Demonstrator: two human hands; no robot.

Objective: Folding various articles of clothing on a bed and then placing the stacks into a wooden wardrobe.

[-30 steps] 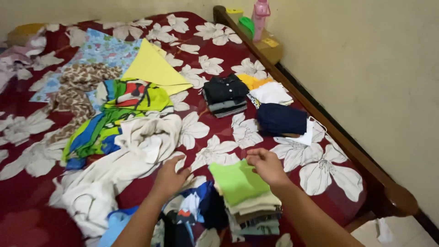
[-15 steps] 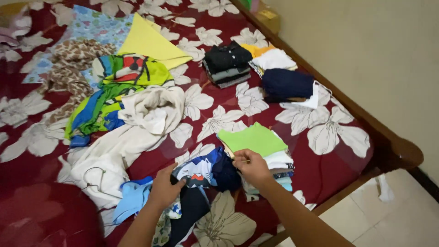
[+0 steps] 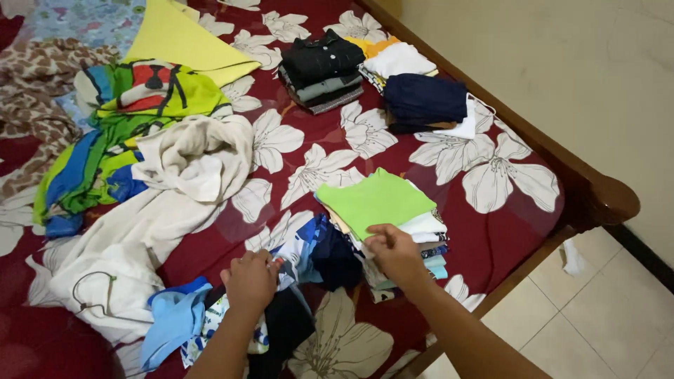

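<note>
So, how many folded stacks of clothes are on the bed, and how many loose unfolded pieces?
Folded stacks: 4 – green-topped stack, black stack, white-topped stack, navy stack.
Loose pieces clearly visible: 4 – cream garment, green printed garment, yellow cloth, spotted cloth.
Total: 8.

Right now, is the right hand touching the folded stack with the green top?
Touching. The head view shows the right hand resting on the near edge of the folded stack, its fingers overlapping the green top piece with no gap.
</note>
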